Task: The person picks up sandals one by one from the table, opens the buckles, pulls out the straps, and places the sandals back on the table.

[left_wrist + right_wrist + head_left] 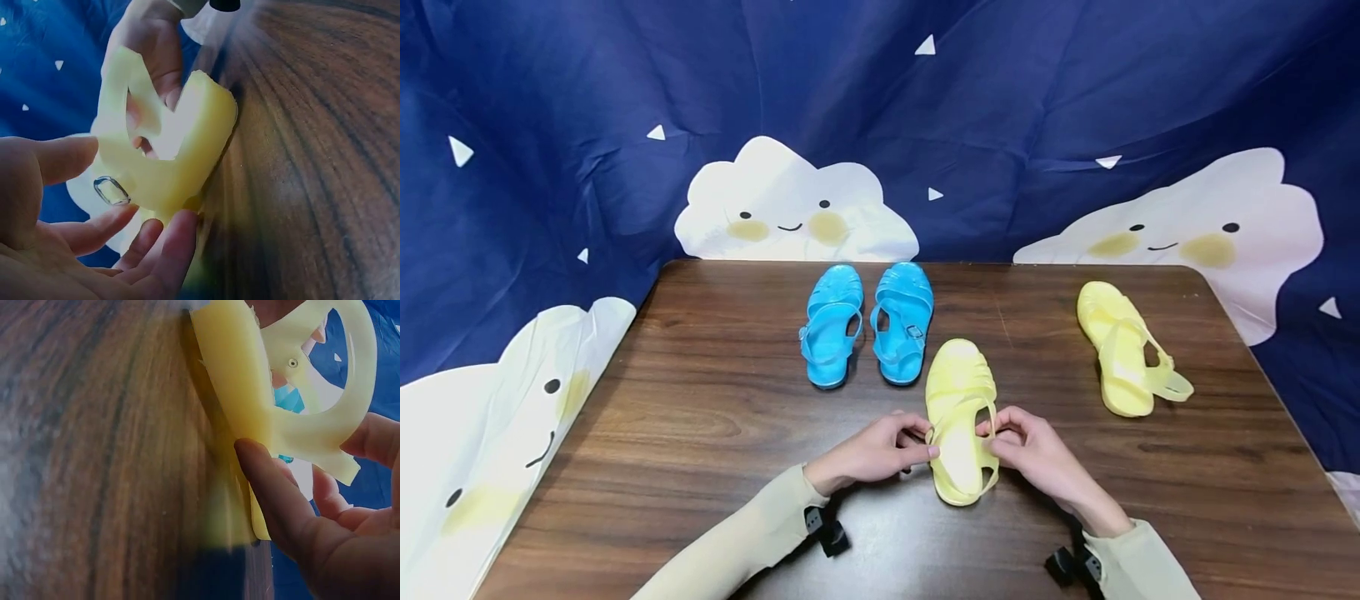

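Observation:
A yellow jelly sandal (pixel 957 392) lies on the table with its toe toward the far edge, one hand at each side of it. My left hand (pixel 887 447) holds its left side by the ankle strap, fingertips close to the metal buckle (pixel 112 190). On the other side, my right hand (pixel 1041 454) pinches the strap's loose end (pixel 337 467), with one finger against the sole (pixel 240 381). A second yellow sandal (pixel 1105 321) lies apart at the right, its strap hanging out sideways. Two blue sandals (pixel 836 287) stand side by side behind the left hand.
The brown wooden table (pixel 700 433) ends at the back against a navy curtain (pixel 985 108) printed with white clouds. Black wrist cameras (pixel 827 532) sit under both sleeves, close to the table surface.

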`<state>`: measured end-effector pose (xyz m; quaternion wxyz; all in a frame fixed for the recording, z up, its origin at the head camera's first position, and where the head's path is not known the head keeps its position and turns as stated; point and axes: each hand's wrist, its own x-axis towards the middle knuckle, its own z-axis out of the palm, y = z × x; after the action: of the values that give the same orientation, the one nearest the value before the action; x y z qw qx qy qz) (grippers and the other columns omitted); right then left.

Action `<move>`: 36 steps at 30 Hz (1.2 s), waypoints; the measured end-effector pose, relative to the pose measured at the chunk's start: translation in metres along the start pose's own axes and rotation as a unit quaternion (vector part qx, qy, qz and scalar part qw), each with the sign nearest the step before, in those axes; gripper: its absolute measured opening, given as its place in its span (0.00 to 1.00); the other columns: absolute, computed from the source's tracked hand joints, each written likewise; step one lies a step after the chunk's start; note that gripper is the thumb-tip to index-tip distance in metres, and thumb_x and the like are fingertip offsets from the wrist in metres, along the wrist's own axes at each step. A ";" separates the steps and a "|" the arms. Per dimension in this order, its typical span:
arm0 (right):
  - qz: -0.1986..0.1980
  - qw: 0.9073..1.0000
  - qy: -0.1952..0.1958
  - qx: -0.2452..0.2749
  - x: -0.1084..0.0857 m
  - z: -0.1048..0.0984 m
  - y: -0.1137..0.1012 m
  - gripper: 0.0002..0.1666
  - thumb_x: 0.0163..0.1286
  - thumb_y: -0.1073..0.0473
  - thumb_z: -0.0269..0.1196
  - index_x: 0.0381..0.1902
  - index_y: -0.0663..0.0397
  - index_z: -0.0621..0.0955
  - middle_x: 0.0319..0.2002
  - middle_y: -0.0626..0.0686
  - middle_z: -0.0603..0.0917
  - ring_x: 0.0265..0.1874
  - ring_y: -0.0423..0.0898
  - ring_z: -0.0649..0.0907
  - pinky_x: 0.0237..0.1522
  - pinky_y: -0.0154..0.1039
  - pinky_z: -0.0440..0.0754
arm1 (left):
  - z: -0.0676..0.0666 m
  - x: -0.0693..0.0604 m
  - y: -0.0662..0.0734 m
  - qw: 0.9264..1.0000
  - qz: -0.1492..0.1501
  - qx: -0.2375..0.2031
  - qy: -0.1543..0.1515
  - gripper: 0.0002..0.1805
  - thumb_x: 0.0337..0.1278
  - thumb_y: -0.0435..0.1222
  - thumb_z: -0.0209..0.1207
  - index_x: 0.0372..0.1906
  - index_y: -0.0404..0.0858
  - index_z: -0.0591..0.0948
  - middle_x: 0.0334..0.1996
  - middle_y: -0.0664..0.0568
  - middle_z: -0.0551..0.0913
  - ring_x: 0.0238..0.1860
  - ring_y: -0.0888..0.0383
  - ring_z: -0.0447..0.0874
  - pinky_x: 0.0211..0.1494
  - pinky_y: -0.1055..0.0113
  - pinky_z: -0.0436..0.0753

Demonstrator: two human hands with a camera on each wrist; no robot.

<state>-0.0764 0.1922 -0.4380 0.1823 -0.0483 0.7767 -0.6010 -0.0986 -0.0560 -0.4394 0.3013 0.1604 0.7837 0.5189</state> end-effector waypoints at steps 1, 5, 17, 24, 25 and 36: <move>0.000 1.000 -0.001 -0.002 0.000 0.000 -0.001 0.13 0.64 0.67 0.60 0.42 0.72 0.72 0.49 0.67 0.81 0.41 0.33 0.82 0.40 0.27 0.79 | -0.001 0.000 0.000 1.000 -0.004 -0.003 -0.003 0.19 0.62 0.39 0.61 0.53 0.32 0.78 0.46 0.45 0.76 0.40 0.60 0.79 0.36 0.71 0.79; -0.014 1.000 -0.003 0.004 0.001 -0.001 -0.004 0.18 0.64 0.68 0.61 0.48 0.74 0.71 0.49 0.68 0.80 0.41 0.34 0.83 0.41 0.28 0.81 | -0.003 0.002 -0.001 0.999 -0.012 -0.025 -0.015 0.19 0.62 0.39 0.61 0.53 0.32 0.78 0.47 0.45 0.75 0.37 0.58 0.80 0.37 0.67 0.81; -0.036 0.991 0.072 -0.102 0.007 -0.017 -0.033 0.23 0.64 0.59 0.66 0.54 0.63 0.76 0.53 0.62 0.80 0.49 0.45 0.82 0.46 0.27 0.79 | -0.010 0.004 -0.005 0.999 -0.013 -0.029 -0.022 0.20 0.57 0.36 0.65 0.54 0.33 0.78 0.47 0.40 0.77 0.36 0.63 0.80 0.35 0.69 0.80; -0.098 0.978 0.091 -0.159 0.011 -0.009 -0.046 0.13 0.64 0.61 0.66 0.46 0.58 0.81 0.47 0.56 0.84 0.49 0.53 0.84 0.47 0.33 0.81 | -0.009 0.007 -0.006 0.999 -0.019 -0.028 -0.032 0.18 0.57 0.36 0.65 0.51 0.34 0.79 0.40 0.47 0.81 0.32 0.64 0.80 0.33 0.67 0.80; -0.107 0.977 0.089 -0.164 0.012 -0.007 -0.047 0.12 0.64 0.61 0.66 0.45 0.57 0.82 0.46 0.55 0.85 0.47 0.52 0.84 0.46 0.34 0.82 | -0.009 0.008 -0.006 0.999 -0.020 -0.029 -0.032 0.18 0.57 0.36 0.65 0.51 0.35 0.79 0.39 0.48 0.81 0.32 0.64 0.80 0.33 0.68 0.80; -0.215 0.936 -0.022 -0.279 0.020 0.017 -0.048 0.08 0.63 0.63 0.66 0.40 0.47 0.83 0.41 0.44 0.84 0.44 0.45 0.82 0.47 0.44 0.79 | -0.005 0.013 -0.003 0.999 -0.012 -0.014 -0.045 0.14 0.56 0.37 0.65 0.46 0.38 0.81 0.32 0.54 0.81 0.30 0.64 0.79 0.32 0.74 0.75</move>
<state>-0.0957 0.1578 -0.4008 0.0446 -0.2764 0.8798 -0.3840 -0.1111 -0.0533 -0.4448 0.3449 0.1698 0.7641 0.5180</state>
